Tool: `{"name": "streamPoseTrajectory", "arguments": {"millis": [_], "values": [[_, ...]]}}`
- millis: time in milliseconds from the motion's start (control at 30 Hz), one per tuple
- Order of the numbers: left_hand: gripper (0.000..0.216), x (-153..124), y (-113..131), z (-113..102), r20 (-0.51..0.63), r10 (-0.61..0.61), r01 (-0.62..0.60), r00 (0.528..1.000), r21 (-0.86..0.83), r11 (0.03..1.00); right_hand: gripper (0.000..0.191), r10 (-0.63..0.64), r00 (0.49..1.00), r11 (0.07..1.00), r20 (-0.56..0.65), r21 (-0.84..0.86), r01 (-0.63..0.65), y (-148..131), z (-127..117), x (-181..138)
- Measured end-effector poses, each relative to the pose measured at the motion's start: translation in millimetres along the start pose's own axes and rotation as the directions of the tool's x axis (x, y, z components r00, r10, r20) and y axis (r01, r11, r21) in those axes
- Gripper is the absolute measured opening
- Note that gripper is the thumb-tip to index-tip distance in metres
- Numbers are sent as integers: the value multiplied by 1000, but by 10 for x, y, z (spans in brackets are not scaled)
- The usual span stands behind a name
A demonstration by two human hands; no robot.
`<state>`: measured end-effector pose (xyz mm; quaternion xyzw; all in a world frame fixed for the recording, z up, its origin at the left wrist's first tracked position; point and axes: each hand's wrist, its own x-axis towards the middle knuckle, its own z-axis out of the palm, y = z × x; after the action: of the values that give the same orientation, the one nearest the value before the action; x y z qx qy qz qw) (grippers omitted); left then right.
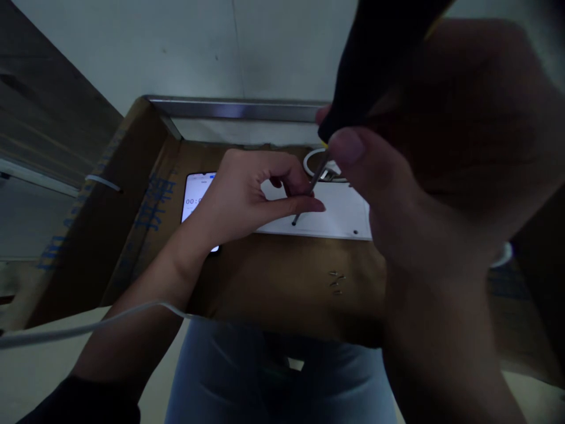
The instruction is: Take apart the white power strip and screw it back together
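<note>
A screwdriver (371,70) with a dark handle slants down from the upper right, and my right hand (424,176) is closed around that handle, close to the camera. Its thin metal shaft passes through the pinch of my left hand (251,194), thumb below and forefinger above. The screwdriver tip meets a flat white panel (335,209) near its front edge; whether a screw sits under the tip I cannot tell. A dark hole or screw shows at the panel's front right corner. Several small screws (336,282) lie loose in front of the panel.
A phone (194,194) with a lit timer screen lies left of the panel, partly behind my left hand. The brown cardboard surface (273,282) has an upright cardboard side (97,206) at left. A metal rail (238,109) runs along the back. A white cable (132,309) crosses my left forearm.
</note>
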<state>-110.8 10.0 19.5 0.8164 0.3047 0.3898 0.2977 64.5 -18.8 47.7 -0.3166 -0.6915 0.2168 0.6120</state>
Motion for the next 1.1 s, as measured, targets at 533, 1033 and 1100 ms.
{"name": "streamPoseTrajectory", "arguments": {"millis": [533,1033,1100], "values": [[66,-14,-126,-18,310,-102,17,945,267,964,35,-23,998,994,-53,105,29,30,36,8],[68,-26,-147,27,364,-266,104,893,408,907,56,63,989,997,-134,54,-56,-97,118,-3],[67,-28,-146,25,367,-257,94,894,408,908,50,77,991,997,-111,-8,-78,-93,103,-26]]}}
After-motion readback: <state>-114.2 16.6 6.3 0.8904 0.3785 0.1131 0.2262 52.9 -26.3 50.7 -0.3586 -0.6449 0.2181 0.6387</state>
